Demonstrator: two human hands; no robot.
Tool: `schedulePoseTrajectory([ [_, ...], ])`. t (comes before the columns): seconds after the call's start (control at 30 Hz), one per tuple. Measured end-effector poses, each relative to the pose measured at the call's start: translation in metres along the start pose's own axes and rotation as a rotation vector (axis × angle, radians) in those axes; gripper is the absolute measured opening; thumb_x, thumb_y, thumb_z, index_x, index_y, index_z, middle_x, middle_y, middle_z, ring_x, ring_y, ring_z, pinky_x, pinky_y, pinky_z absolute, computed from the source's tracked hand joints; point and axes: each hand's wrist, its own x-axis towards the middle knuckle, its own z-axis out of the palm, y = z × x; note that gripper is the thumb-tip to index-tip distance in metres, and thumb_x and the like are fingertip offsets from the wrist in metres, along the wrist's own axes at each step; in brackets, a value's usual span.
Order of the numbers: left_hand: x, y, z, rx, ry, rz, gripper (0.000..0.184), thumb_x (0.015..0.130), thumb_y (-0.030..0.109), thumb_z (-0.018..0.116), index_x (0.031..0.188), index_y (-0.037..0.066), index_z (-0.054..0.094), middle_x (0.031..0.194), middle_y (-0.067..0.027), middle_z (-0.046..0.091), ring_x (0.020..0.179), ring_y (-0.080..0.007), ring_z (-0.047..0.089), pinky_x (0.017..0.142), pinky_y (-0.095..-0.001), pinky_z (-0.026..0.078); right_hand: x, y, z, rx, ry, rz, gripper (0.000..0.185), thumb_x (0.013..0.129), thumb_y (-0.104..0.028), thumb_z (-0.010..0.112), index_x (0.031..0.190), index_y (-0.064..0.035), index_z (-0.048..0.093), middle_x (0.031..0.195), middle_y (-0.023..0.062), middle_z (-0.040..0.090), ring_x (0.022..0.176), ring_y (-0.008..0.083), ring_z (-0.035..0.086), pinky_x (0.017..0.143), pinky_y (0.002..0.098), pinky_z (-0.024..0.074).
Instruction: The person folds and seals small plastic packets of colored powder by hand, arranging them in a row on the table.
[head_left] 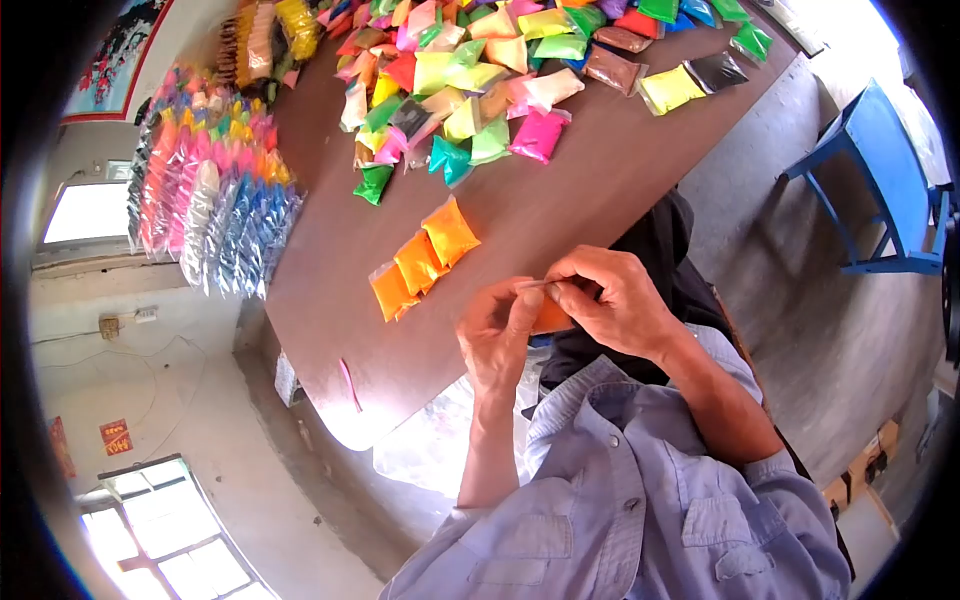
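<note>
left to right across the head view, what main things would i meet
Colourful plastic-wrapped bundles → pink strip → three orange packets → left hand → right hand → blue stool

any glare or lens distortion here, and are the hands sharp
Head view: strong fisheye bending, black at the edges; head view: lower-left window blown out white, glare bleaching one corner of the brown table; head view: left hand and right hand fairly sharp, orange packet partly hidden between them.
</note>
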Motion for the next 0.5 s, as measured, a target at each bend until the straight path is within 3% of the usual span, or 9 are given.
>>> schedulePoseTrajectory([
  [0.3,0.007,-0.005,-0.006,0.01,-0.033,0.043,0.014,0.097,0.015,0.071,0.097,0.0,0.071,0.078,0.0021,0.065,0.072,-0.0043,0.055,0.065,-0.021,0.045,0.013,-0.009,0.003,-0.125,-0.005,-0.13,0.004,0.088,0.0,0.068,0.092,-0.0007,0.067,0.083,0.0143,0.066,0.07,0.0325,0.064,0.063,0.0362,0.0504],
  [0.5,0.019,0.006,0.001,-0.123,-0.043,-0.035,0.018,0.1,0.015,0.069,0.104,-0.003,0.071,0.084,-0.0008,0.068,0.075,-0.0067,0.059,0.066,-0.0229,0.049,0.034,-0.014,-0.006,-0.176,-0.063,-0.149,0.003,0.089,0.001,0.067,0.092,-0.0005,0.066,0.081,0.0128,0.064,0.067,0.0273,0.062,0.061,0.0329,0.0492],
])
